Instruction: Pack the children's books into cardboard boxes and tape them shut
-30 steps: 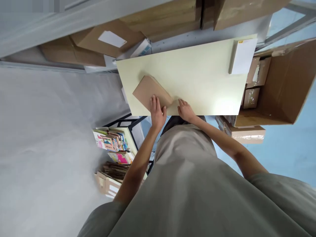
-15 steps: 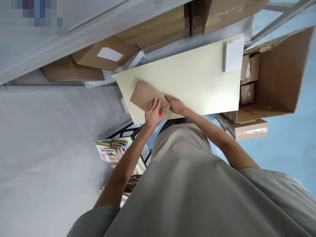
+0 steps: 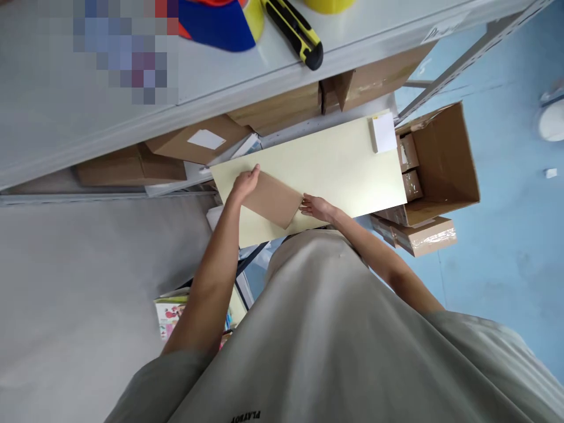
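Observation:
A flat, plain brown cardboard box [image 3: 273, 200] lies slantwise on the pale cream board in front of me. My left hand [image 3: 247, 182] is closed around its far left end, the thumb along the upper corner and the other fingers mostly hidden. At the opposite end, my right hand [image 3: 316, 207] grips the right corner between thumb and fingers, partly bent. Near the right end of the cream board [image 3: 343, 170] stands a small white box [image 3: 384, 134].
Beyond the board, a grey shelf [image 3: 211, 82] carries a yellow-black utility knife [image 3: 299, 35] and tape rolls. Cardboard boxes [image 3: 198, 138] sit beneath it. An open carton [image 3: 445, 167] holding smaller boxes is at right. Books [image 3: 170, 317] are at lower left.
My left hand has gone from the box's near side to its far left end. My right hand has shifted from pressing on top to the right corner. The view has tilted up, showing the knife.

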A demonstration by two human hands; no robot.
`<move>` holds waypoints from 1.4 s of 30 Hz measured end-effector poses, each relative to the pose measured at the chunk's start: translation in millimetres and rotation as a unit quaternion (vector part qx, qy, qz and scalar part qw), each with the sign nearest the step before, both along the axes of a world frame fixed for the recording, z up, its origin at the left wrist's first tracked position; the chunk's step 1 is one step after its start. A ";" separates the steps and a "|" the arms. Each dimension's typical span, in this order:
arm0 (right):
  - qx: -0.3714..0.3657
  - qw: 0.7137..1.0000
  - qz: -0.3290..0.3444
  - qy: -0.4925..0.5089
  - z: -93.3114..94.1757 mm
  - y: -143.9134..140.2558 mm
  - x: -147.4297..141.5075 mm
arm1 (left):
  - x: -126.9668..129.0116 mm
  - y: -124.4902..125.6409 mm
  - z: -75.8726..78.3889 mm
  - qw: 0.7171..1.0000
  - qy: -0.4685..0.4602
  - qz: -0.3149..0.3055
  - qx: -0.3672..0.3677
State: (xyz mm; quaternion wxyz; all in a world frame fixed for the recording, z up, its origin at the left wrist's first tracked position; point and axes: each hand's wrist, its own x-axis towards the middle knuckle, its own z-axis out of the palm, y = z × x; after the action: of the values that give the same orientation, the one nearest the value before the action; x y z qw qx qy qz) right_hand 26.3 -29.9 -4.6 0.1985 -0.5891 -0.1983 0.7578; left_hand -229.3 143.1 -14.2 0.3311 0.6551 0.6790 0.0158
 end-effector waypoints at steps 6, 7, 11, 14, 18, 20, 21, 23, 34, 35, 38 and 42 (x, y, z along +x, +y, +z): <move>0.110 0.988 -0.061 -0.086 42.3 -17.8 18.0 | 17.8 -37.7 26.7 0.989 -0.109 0.054 0.081; 0.135 0.981 -0.064 -0.122 50.1 -20.8 24.0 | 20.7 -46.2 28.3 0.986 -0.131 0.063 0.087; 0.215 0.930 -0.063 -0.291 73.0 -23.9 51.8 | 43.4 -90.2 24.3 0.974 -0.188 0.093 0.089; 0.245 0.891 -0.041 -0.380 77.3 -18.4 77.9 | 66.8 -125.1 20.0 0.963 -0.232 0.111 0.085; 0.257 0.859 -0.023 -0.443 59.2 -11.1 109.5 | 90.7 -157.8 19.7 0.954 -0.266 0.124 0.059; 0.261 0.847 -0.010 -0.464 40.1 -8.4 118.3 | 99.4 -165.5 18.9 0.962 -0.240 0.123 0.036; 0.264 0.840 -0.001 -0.474 29.4 -7.2 121.1 | 103.5 -167.1 17.6 0.967 -0.221 0.122 0.024; 0.269 0.834 0.019 -0.481 8.9 -4.7 125.3 | 111.7 -166.1 13.1 0.974 -0.184 0.129 -0.001; 0.197 0.963 0.127 -0.135 -14.3 15.5 170.0 | 118.1 -144.8 -13.2 0.918 -0.332 0.175 -0.133; 0.186 0.962 0.136 -0.146 -14.8 16.5 171.4 | 115.9 -145.1 -12.6 0.920 -0.323 0.176 -0.132; 0.185 0.957 0.151 -0.162 -15.8 14.5 175.2 | 111.9 -145.6 -7.8 0.930 -0.314 0.145 -0.127; 0.232 0.949 0.164 -0.138 -11.0 5.6 191.7 | 112.9 -144.0 -0.6 0.934 -0.334 0.082 -0.098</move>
State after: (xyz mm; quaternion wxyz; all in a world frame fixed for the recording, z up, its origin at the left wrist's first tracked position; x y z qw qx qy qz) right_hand 218.0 -24.3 -15.6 0.1733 -0.5851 -0.4877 0.6243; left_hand -116.4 -0.8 -14.8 0.5990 0.5187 0.5785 0.1938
